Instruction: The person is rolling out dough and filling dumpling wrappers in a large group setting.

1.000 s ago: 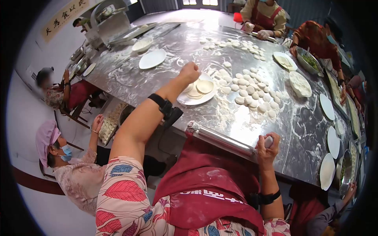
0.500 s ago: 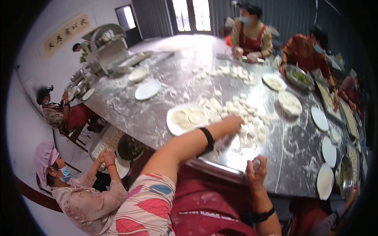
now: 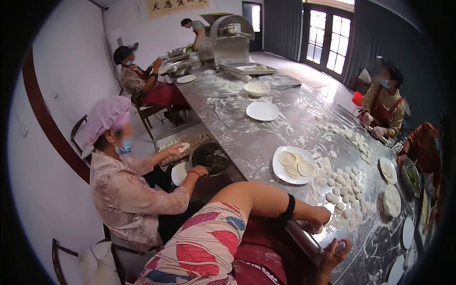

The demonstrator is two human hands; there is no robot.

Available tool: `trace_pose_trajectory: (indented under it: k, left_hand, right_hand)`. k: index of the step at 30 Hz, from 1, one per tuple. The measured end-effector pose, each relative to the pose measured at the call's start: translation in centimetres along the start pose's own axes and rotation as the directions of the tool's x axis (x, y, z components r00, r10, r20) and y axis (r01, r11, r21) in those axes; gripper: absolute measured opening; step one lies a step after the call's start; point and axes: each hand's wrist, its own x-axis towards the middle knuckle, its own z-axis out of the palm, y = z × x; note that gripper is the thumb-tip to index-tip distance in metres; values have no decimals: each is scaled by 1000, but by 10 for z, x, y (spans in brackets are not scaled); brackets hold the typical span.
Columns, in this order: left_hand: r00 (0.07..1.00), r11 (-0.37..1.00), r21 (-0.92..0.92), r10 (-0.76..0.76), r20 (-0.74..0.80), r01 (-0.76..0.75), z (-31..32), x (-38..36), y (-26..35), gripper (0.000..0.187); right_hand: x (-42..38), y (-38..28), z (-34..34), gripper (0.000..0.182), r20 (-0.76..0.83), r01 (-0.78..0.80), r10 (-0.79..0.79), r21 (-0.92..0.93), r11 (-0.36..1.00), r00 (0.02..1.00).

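My left hand (image 3: 320,219) is low over the near edge of the metal table, its fingers curled down; what they hold, if anything, is hidden. Beside the edge, my right hand (image 3: 335,255) is closed round what looks like a rolling pin (image 3: 340,246), seen end-on. Several small floured dough pieces (image 3: 350,187) lie spread just beyond my left hand. Left of them, a white square plate (image 3: 278,171) carries several flat round wrappers (image 3: 306,168).
A person in a pink cap (image 3: 109,114) sits at left by a dark bowl (image 3: 209,158) and a tray of dumplings (image 3: 184,141). Farther off are an empty white plate (image 3: 262,111), a flour bowl (image 3: 256,89) and a machine (image 3: 231,45). Other people work at right.
The view has swung left. My left hand has drawn back from among the dough pieces toward the table edge and my right hand. The person at left has parted their hands, one now holding a pale piece.
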Motion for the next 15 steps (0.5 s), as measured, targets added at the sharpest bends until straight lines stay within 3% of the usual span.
trace_pose_trajectory:
  k: [1, 4, 7, 10, 13, 15]
  left_hand:
    - [996, 990, -113, -88, 12, 89, -2, -6, -2, 31]
    - [987, 988, -11, -152, -58, 151, -9, -14, 0, 33]
    - [993, 997, 11, -80, -91, 82, -8, -15, -2, 30]
    - [988, 967, -226, -136, -70, 117, -10, -17, -3, 22]
    - [976, 863, -460, -210, 51, 210, -14, -26, -2, 16]
    - [983, 933, -334, -167, -77, 132, -9, -26, -2, 15]
  right_hand:
    - [1, 0, -2, 20, 38, -17, 17, -2, 1000, 999]
    - [3, -5, 1, 20, 11, -72, 72, 37, 997, 997]
    - [4, -4, 3, 17, -36, -7, 6, -34, 999, 999]
    - [5, -2, 1, 17, -27, 11, -13, -63, 998, 1000]
    - [6, 2, -2, 20, 3, -28, 28, -11, 1000, 1000]
    - [10, 0, 2, 18, -20, -6, 5, -5, 1000, 1000]
